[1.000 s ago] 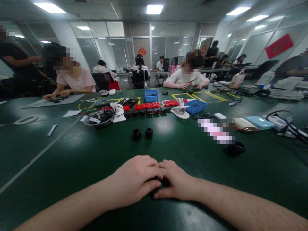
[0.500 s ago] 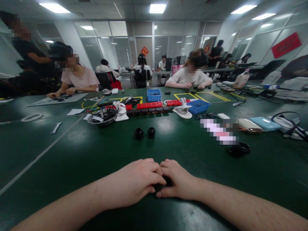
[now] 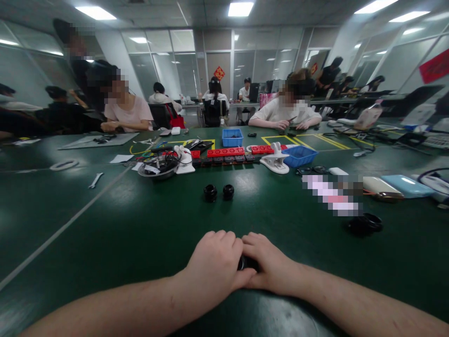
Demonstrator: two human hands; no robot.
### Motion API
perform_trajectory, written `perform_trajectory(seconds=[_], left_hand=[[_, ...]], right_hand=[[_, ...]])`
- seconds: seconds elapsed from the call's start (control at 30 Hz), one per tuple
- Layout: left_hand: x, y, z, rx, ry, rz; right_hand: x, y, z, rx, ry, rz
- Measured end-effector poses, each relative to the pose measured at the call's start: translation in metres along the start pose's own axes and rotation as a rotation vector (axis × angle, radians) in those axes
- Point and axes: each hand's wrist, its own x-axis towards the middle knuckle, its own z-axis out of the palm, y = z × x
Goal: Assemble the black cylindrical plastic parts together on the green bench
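Two-handed hold on a glossy black part (image 3: 248,264)

The left hand (image 3: 219,258) and right hand (image 3: 270,262) touch, fingers curled around the part, hiding most of it, low over the green tabletop (image 3: 147,238). Beyond them, two black ring-shaped fittings (image 3: 210,193) stand side by side. Another black fitting (image 3: 371,223) lies to the right; an open-ended wrench (image 3: 96,180) lies far left.

- Black part (image 3: 250,264): mostly hidden by left hand (image 3: 219,260) and right hand (image 3: 268,262).
- Pink item (image 3: 328,193), right of black part: pixelated.
- Banner (image 3: 436,64), farther right: cut off.
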Motion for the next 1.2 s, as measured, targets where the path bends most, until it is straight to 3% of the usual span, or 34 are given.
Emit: perform_trajectory(seconds=[0.1,0.23,0.37,0.53,0.83,1.07,1.2], left_hand=[[0.000,-0.004,0.001,-0.008,0.037,0.002],[-0.001,-0.013,-0.012,-0.133,0.045,0.079],[-0.005,-0.022,-0.033,-0.300,-0.068,0.306],[-0.010,-0.026,-0.041,-0.304,-0.185,0.358],[-0.007,-0.016,-0.029,-0.195,-0.186,0.267],[-0.002,-0.007,-0.015,-0.031,-0.114,0.098],[-0.002,-0.005,-0.003,-0.008,-0.009,0.029]], right_hand=[[0.000,0.000,0.000,0.003,-0.010,0.009],[-0.002,0.002,0.000,0.012,0.003,-0.008],[-0.002,0.001,0.000,0.021,0.005,-0.018],[-0.001,-0.002,-0.004,0.021,-0.037,0.004],[-0.001,0.001,0.000,0.024,-0.009,0.005],[-0.001,0.001,0.001,0.018,0.007,0.003],[0.000,-0.001,-0.002,0.013,-0.019,0.017]])
